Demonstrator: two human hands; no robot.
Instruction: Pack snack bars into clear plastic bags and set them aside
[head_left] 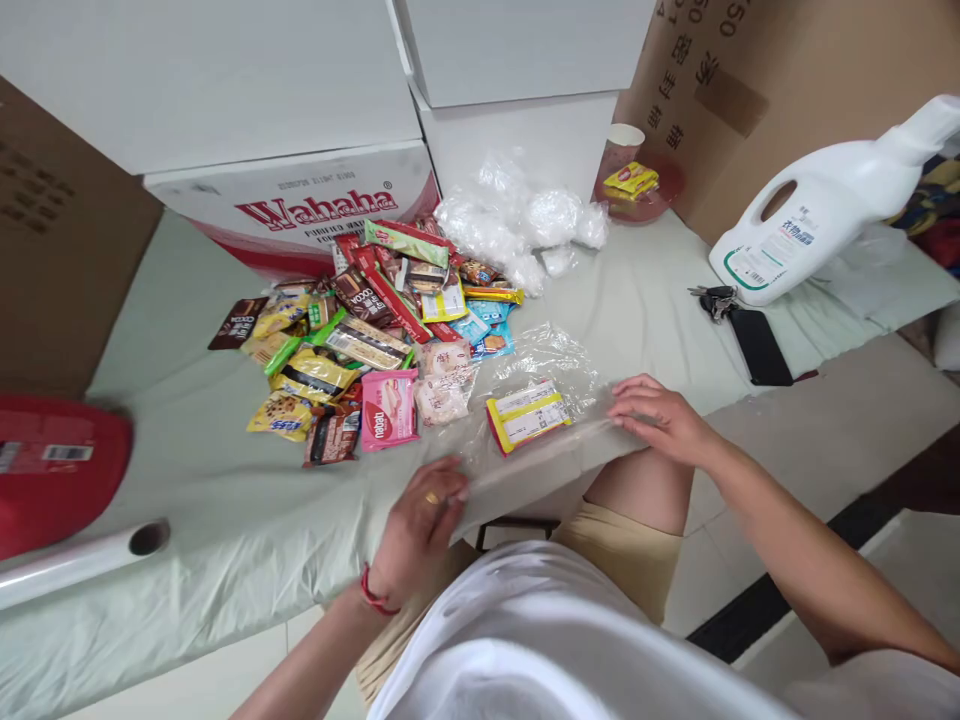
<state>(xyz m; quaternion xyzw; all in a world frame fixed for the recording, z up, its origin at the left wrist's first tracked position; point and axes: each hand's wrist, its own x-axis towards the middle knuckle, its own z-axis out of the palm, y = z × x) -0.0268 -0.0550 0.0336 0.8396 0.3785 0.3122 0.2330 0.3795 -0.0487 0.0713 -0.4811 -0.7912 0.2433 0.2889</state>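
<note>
A sheet of clear plastic film (551, 350) lies at the table's front edge, with a small yellow, white and red snack packet (529, 416) on it. My left hand (426, 505), wearing a ring and a red wrist cord, is closed on the film's near left corner. At the near right corner my right hand (660, 418) pinches the film between thumb and fingers. The near edge is drawn fairly straight between both hands. Just beyond my left hand lie a pink wafer packet (389, 410) and a pile of mixed wrapped snacks (367, 340).
Behind the snacks stand a white Wahaba-style carton (247, 205) and a heap of crumpled clear wrap (517, 220). A white detergent bottle (810, 220), keys (716, 300) and a black phone (760, 346) are at right. A film roll (82, 565) and red object (60, 475) sit left.
</note>
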